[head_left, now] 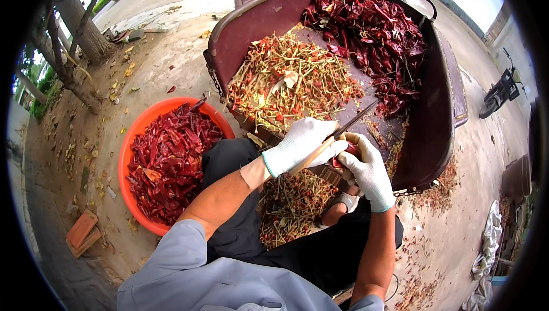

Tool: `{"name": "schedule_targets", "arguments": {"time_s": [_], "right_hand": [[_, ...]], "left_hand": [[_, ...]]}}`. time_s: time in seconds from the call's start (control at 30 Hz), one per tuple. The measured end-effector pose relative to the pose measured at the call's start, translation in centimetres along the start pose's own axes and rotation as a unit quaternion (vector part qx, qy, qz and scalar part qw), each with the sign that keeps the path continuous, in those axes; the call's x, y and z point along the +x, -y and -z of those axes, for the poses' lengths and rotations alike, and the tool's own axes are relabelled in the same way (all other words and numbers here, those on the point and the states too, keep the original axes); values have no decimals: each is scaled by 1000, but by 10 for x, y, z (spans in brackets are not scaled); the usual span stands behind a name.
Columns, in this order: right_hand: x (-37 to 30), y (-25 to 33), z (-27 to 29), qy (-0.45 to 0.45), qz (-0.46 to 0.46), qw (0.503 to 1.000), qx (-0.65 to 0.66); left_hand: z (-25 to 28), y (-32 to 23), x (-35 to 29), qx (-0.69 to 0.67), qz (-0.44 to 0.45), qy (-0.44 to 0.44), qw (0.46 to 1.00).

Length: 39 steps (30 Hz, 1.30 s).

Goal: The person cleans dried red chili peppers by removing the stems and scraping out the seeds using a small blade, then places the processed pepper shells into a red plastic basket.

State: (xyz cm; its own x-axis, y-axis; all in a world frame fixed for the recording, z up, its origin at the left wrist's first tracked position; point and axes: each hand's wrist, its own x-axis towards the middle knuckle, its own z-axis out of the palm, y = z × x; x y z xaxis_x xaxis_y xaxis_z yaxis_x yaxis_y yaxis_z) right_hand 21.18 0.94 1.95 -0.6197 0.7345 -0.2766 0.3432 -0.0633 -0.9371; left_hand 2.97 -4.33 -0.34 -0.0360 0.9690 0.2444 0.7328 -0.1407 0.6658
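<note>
My left hand [300, 144], in a white glove, is closed around the tan handle of a pair of scissors. The dark scissors blade [360, 118] points up and to the right over the cart's near side. My gloved right hand [369, 171] grips dried red chili peppers [353, 150] right beside the scissors; its fingers hide part of them. In front of both hands, cut stems and red bits [291, 79] are heaped in a maroon cart [231, 42]. Whole dried chilies [372, 36] fill the cart's far right. An orange basin [126, 151] of red chili pods stands by my left knee.
More stem scraps [294, 208] lie between my legs, below the cart's near edge. A chain [216, 82] hangs at its left corner. Reddish bricks [83, 231] lie at left, tree trunks [86, 25] rise behind, and a parked bike [503, 91] stands right.
</note>
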Motion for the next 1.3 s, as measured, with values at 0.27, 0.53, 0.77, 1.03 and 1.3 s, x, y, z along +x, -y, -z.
{"name": "schedule_targets", "arguments": {"time_s": [0.27,0.53,0.77,1.03,1.3], "right_hand": [[8,-8,8,-83,48,974,207],[7,-19,32,-105,133,932,320],[4,-21,37,-90,141,943,286],[2,-19,39,-118,124,953,249],[0,-18,43,-98,83,969,211]], "left_hand": [[5,-5,1,-80,45,-40,995],[15,-4,-14,100,-130,-8,986],[12,-2,-14,85,-122,38,988],[16,1,-16,85,-132,41,987],[14,7,-14,75,-135,69,985]]}}
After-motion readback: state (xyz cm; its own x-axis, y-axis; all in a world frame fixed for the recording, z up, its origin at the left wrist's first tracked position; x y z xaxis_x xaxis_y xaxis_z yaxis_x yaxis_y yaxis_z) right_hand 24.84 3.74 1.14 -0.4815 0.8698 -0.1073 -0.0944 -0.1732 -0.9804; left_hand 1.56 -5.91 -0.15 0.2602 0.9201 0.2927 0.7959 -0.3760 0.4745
